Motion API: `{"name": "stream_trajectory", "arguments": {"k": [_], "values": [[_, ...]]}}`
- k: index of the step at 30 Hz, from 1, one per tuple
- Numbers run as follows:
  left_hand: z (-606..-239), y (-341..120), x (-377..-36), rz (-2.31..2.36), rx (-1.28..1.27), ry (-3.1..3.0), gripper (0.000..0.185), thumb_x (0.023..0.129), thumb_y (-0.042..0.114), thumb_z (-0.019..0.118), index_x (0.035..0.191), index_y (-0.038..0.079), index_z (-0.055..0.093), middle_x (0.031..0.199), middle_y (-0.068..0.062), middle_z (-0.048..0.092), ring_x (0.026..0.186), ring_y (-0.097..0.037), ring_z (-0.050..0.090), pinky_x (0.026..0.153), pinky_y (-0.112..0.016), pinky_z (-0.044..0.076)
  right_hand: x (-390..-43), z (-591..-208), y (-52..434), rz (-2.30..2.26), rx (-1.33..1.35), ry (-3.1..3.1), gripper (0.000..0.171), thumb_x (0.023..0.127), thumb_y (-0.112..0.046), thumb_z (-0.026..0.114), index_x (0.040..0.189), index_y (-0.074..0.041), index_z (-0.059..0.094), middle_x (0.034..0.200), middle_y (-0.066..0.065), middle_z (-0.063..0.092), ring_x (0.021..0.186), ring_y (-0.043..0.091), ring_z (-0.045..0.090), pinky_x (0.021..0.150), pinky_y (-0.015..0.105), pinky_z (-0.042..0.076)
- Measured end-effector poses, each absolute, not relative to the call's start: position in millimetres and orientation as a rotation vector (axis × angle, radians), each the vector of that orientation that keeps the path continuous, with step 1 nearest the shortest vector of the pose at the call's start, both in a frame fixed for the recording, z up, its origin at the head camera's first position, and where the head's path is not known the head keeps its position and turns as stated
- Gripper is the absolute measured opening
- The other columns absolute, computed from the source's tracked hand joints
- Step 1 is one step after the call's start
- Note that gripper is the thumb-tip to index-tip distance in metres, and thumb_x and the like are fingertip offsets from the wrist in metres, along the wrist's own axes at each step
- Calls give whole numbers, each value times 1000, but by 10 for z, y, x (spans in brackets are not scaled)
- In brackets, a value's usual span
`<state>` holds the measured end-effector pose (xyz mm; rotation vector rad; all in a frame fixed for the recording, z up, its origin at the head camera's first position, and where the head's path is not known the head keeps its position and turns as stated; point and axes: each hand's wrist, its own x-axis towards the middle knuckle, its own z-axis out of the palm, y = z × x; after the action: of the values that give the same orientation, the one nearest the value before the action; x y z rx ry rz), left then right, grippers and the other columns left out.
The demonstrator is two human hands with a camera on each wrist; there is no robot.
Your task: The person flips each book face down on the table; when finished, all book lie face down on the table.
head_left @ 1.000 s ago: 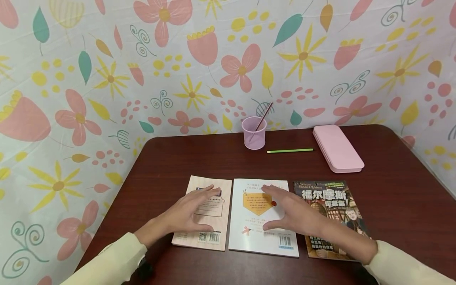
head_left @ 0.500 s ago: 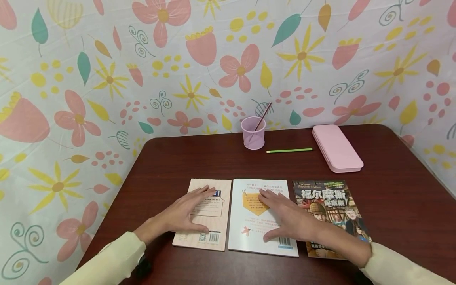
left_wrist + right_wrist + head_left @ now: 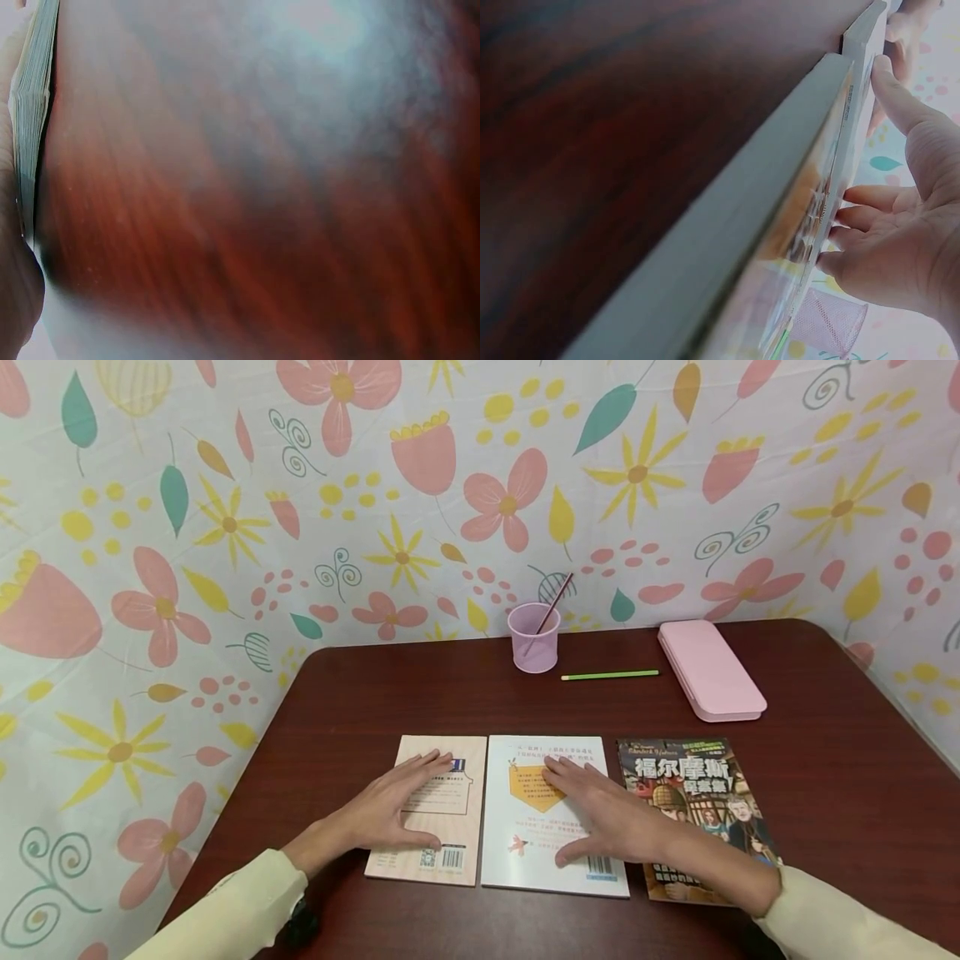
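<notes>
Three books are laid side by side on the dark red counter (image 3: 825,760). Large white Chinese characters, 福尔摩斯 with 探案集 beneath, are printed on the dark illustrated book (image 3: 693,793) at the right; a smaller line above them is too small to be read. An orange panel of small text and a barcode are carried by the white book (image 3: 551,814) in the middle, and a blue-and-white framed panel and a barcode by the tan book (image 3: 438,810) at the left; their writing cannot be made out.

The left hand (image 3: 393,806) is laid flat on the tan book, fingers straight and spread, nothing grasped. The right hand (image 3: 600,814) is pressed flat on the white book in the same released way, its forearm crossing the dark book.

At the back, a thin reddish stick (image 3: 551,610) is held leaning in a pink mesh cup (image 3: 534,639). A green pencil (image 3: 609,675) is lain just beside it, and a closed pink case (image 3: 711,670) further right.
</notes>
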<state>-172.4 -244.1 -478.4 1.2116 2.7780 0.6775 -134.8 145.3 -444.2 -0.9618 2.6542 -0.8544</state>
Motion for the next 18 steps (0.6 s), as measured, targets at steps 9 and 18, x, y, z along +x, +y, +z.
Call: {"name": "stream_trajectory", "arguments": {"k": [9, 18], "values": [[-4763, -2431, -1689, 681, 1189, 2781, 109, 81, 73, 81, 166, 21, 38, 173, 1, 32, 159, -30, 27, 120, -64, 33, -1345, -4443, 1453, -860, -968, 2655, 117, 71, -53, 94, 158, 7, 43, 168, 26, 32, 156, 47, 27, 124, 64, 22], [-4778, -2435, -1680, 689, 1169, 2785, 109, 81, 75, 78, 166, 21, 38, 173, 2, 31, 160, -29, 26, 122, -63, 32, -1345, -4451, 1464, -871, -972, 2656, 116, 71, -52, 95, 157, 7, 44, 168, 26, 33, 155, 48, 28, 124, 65, 23]]}}
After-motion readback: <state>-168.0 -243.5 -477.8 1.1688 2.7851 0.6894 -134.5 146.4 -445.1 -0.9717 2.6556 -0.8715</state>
